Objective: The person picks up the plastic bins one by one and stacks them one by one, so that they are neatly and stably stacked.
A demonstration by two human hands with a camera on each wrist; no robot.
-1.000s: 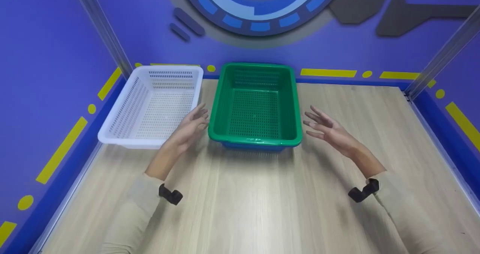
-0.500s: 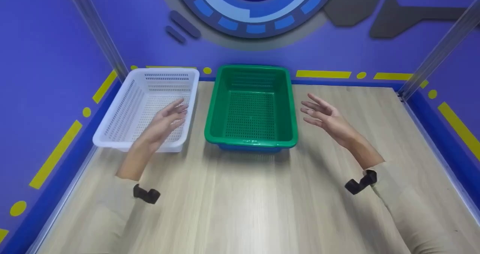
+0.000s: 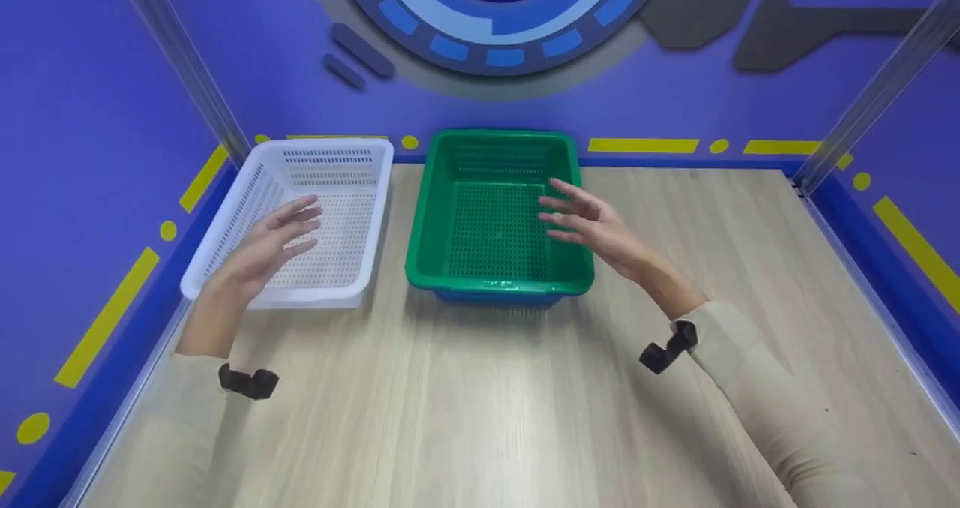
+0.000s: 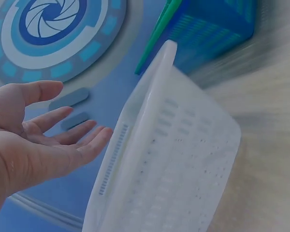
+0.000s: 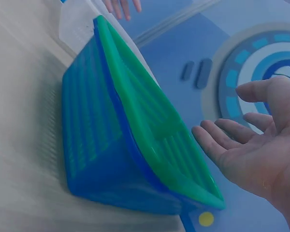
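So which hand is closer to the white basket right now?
Left. The left hand hovers open over the white basket. The right hand is open above the right side of the green basket, farther away.

Light wood-grain table (image 3: 480,403), boxed in by blue edging with yellow marks. White perforated basket (image 3: 300,275) flat at far left corner, long side running front to back. Green basket (image 3: 420,215) just right of it, near but apart, nested in a blue basket (image 5: 87,159) that sits on the wood; blue one barely visible under the green rim from the head view, plain from the right wrist view. Both against the back edge.
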